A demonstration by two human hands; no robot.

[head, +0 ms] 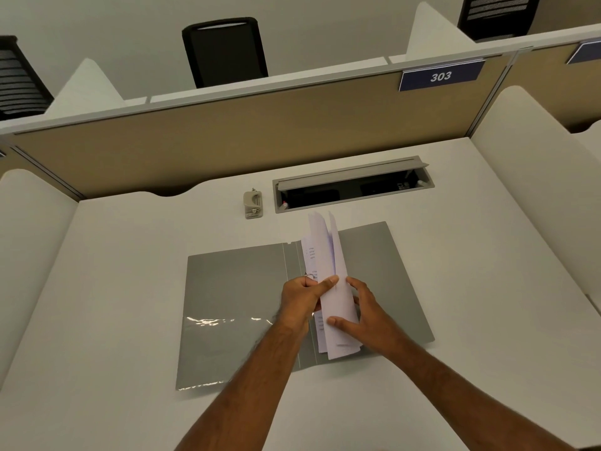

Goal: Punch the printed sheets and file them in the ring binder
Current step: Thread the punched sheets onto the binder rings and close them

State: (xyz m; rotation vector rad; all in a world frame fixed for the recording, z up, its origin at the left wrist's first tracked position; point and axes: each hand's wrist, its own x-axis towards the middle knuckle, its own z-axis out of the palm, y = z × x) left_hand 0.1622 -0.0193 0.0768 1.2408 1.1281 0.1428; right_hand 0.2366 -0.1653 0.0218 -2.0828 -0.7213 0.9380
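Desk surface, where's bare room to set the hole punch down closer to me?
Bare desk lies left of the open binder, right of it, and along the near edge. Crowded: the binder's middle, where both hands hold the sheets. The punch sits behind it.

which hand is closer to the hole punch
Left. The left hand is below the hole punch, slightly right of it; the right hand is farther right, across the sheets.
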